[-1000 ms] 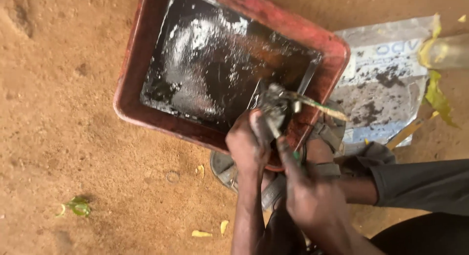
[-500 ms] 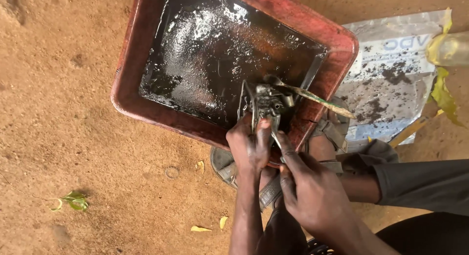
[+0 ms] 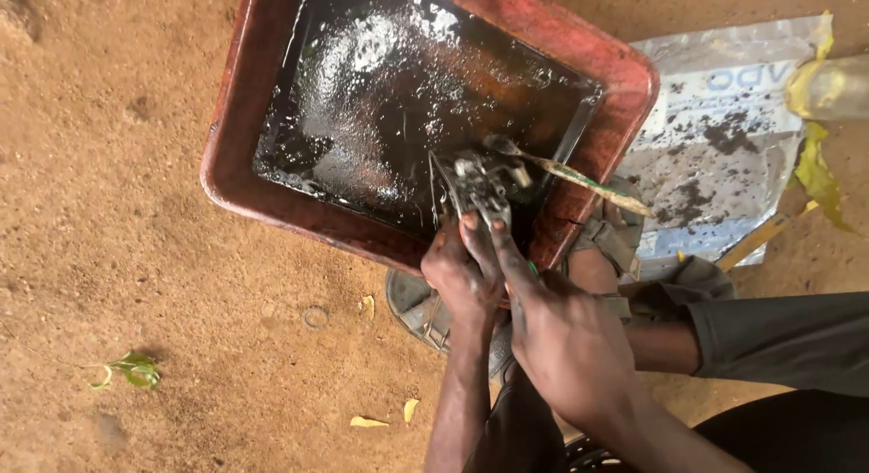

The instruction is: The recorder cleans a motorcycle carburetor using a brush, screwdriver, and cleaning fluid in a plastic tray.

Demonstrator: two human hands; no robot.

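Where both hands (image 3: 516,296) grip, a plastic bag (image 3: 715,156) lies right.

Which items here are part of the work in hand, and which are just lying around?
In use: left hand, right hand, greasy metal part, brush, red tray of black liquid.
Lying about: plastic sheet, green sprig, bottle.
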